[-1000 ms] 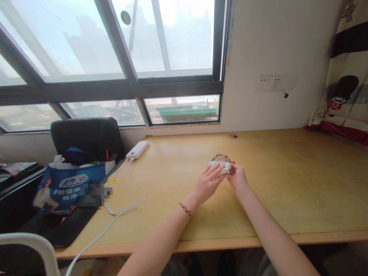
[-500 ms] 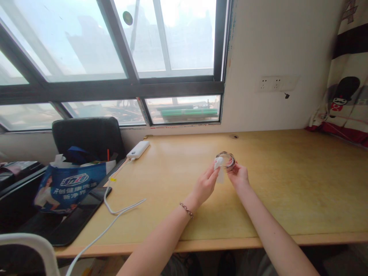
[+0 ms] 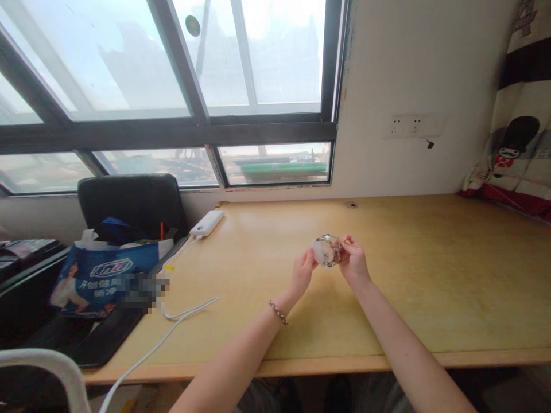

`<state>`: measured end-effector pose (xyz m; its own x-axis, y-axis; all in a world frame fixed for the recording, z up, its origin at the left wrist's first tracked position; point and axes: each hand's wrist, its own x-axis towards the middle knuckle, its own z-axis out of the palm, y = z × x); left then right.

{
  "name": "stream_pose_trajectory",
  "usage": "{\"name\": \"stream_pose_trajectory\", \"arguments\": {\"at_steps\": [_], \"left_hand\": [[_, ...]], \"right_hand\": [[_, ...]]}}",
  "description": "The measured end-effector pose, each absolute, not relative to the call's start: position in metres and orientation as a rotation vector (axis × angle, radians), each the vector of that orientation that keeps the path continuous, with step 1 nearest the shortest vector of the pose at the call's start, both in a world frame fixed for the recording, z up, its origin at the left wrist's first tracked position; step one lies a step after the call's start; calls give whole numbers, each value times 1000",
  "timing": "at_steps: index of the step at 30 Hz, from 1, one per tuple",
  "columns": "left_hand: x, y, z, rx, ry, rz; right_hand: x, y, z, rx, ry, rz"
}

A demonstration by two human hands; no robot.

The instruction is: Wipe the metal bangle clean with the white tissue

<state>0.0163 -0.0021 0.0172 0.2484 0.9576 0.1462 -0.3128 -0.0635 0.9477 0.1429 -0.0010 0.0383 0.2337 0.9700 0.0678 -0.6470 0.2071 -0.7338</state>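
A clear, round glass piece (image 3: 330,250) with a faceted rim is held up over the wooden desk (image 3: 241,327), tilted on its side. My right hand (image 3: 355,261) grips its right edge between thumb and fingers. At its left side, my left hand (image 3: 303,269) pinches a small white tissue (image 3: 319,251) that lies against the glass. A beaded bracelet (image 3: 278,312) circles my left wrist.
A white power bank (image 3: 207,223) with a white cable (image 3: 172,330) lies at the desk's left edge. Left of the desk, a blue bag (image 3: 92,281) rests on a black chair (image 3: 133,198). A wall socket (image 3: 405,125) is behind.
The glass has turned and moved slightly left and down. My left hand has shifted left and lower with the tissue, and my right hand has changed its hold on the glass edge.
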Motion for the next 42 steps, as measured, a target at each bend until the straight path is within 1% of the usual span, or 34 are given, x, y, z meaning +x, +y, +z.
{"name": "stream_pose_trajectory", "arguments": {"at_steps": [3,7,10,12,16,18,22,25,33,38,42], "left_hand": [[15,2,19,802,653,1029],[8,3,22,597,557,812],[4,2,22,554,463,831],[3,4,22,558,439,885],[3,9,19,624,483,1036],[3,11,18,661,498,1116],[3,14,18,716,510,1204],[2,15,16,727,497,1232],[-2,19,8,759,624,1307],[-4,17,15,801,767,1424],[-3,15,20,799,790,1487]], "right_hand": [[135,-9,42,-726,-800,1067],[127,-22,40,-877,-1042,907],[124,-26,36,-945,-1240,850],[123,-25,34,-972,-1347,754],[121,-16,34,-1003,-1302,561],[120,-9,31,-1008,-1196,619],[120,3,24,-937,-1065,1005],[122,5,24,-860,-1030,1151],[123,-1,30,-894,-947,1250],[122,0,23,-905,-917,1272],[122,0,24,-917,-914,1257]]}}
